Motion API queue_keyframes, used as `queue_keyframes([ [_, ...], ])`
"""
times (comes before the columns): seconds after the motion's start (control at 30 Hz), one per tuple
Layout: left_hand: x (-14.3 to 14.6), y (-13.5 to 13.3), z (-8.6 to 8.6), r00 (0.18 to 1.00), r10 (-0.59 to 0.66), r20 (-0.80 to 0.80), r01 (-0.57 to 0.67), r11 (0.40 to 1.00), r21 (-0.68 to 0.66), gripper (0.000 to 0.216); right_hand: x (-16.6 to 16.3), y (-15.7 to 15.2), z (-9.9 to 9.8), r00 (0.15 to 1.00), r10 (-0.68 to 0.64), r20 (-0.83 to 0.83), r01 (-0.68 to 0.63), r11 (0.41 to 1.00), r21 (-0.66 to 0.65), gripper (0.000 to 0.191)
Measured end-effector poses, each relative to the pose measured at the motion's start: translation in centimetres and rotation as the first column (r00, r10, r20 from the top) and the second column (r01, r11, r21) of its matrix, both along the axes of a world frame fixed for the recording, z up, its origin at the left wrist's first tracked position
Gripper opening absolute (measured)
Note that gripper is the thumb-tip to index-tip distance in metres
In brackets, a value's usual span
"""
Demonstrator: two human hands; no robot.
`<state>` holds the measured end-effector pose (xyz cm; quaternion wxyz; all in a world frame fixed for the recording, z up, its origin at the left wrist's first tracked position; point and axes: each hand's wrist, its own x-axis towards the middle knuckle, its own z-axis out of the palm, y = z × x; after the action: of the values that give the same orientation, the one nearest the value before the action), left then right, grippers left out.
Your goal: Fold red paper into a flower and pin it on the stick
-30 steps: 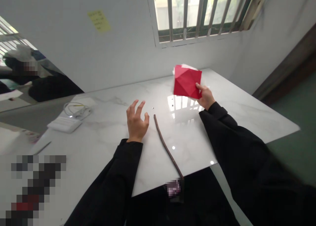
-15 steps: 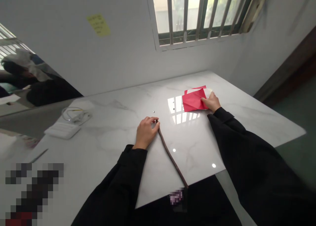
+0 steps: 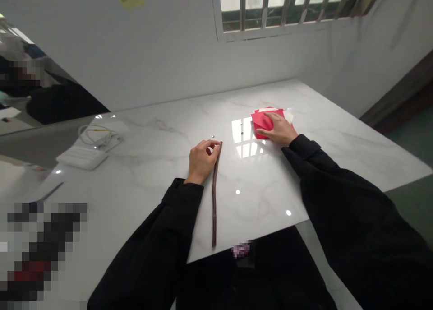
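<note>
A: Scanning from the far left, I see a flat white ribbed box point(image 3: 82, 157) on the glossy white marble tabletop point(image 3: 152, 174), well to the left of the long thin dark brown stick point(image 3: 214, 197). A coiled white cable point(image 3: 96, 136) lies just behind that box, touching it or nearly so.

B: And the stick itself?

A: It lies flat on the marble, running from near the front edge of the tabletop away towards the wall. My left hand point(image 3: 201, 161) sits at the stick's far end, fingers curled in and pinching that tip between thumb and fingertips. The black sleeve point(image 3: 162, 238) runs back along the stick's left side.

B: Anything between the stick and the paper?

A: A tiny pale bead point(image 3: 213, 136) just beyond the stick's far tip, and a second small dark speck point(image 3: 241, 131) further right, in the bright window reflection. I cannot tell what either is.

B: The right side?

A: My right hand point(image 3: 277, 129) lies palm down, fingers stretched flat and loose, pressing on a folded sheet of red paper point(image 3: 262, 120) with white showing at its right edge. That paper lies flat on the marble, well to the right of the stick's far end. Nothing is gripped there; the hand only rests on top.
</note>
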<state>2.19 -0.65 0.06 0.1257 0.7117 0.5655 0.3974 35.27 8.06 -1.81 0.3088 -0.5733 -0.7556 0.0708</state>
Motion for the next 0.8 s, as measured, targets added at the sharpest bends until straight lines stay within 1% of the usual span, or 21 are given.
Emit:
queue_keyframes([
  [0.07,0.1,0.0,0.0,0.999,0.013,0.043,-0.012,1.0,-0.017,0.016,-0.5,-0.4,0.0,0.999,0.029,0.038,-0.026,0.996,-0.082,0.066],
  [0.13,0.1,0.0,0.0,0.996,0.019,0.083,-0.016,0.999,-0.03,0.016,-0.6,-0.6,0.1,0.997,0.029,0.067,-0.021,0.994,-0.107,0.054],
  [0.2,0.1,0.0,0.1,0.993,0.02,0.115,-0.016,0.999,-0.032,0.017,-0.4,-0.7,0.1,0.998,-0.002,0.07,0.009,0.996,-0.093,0.049],
  [0.33,0.0,-0.3,0.6,0.987,0.029,0.157,-0.026,0.999,-0.023,0.017,0.0,-0.8,0.4,0.999,-0.044,0.014,0.044,0.998,-0.046,0.041],
  [0.5,-0.3,-0.5,1.0,0.985,0.036,0.167,-0.035,0.999,-0.007,0.018,-0.1,-1.1,1.3,0.994,-0.098,-0.042,0.098,0.995,0.012,0.036],
  [0.57,-0.6,-0.5,0.9,0.992,0.025,0.128,-0.025,1.0,-0.008,0.019,-0.1,-1.3,1.8,0.989,-0.136,-0.056,0.139,0.989,0.05,0.037],
  [0.6,-0.7,-0.5,0.8,0.996,0.001,0.086,0.0,1.0,-0.013,0.02,0.0,-1.3,2.0,0.984,-0.164,-0.063,0.168,0.983,0.067,0.038],
  [0.67,-1.0,-0.5,0.6,0.996,-0.087,-0.027,0.086,0.996,-0.033,0.025,0.2,-1.4,2.6,0.971,-0.225,-0.079,0.233,0.966,0.11,0.043],
  [0.73,-1.2,-0.5,0.3,0.972,-0.186,-0.143,0.178,0.982,-0.065,0.028,0.5,-1.6,3.2,0.957,-0.269,-0.11,0.286,0.94,0.188,0.046],
  [0.8,-1.2,-0.5,0.2,0.947,-0.237,-0.219,0.222,0.971,-0.089,0.027,0.7,-1.8,3.7,0.943,-0.282,-0.175,0.322,0.904,0.281,0.048],
])
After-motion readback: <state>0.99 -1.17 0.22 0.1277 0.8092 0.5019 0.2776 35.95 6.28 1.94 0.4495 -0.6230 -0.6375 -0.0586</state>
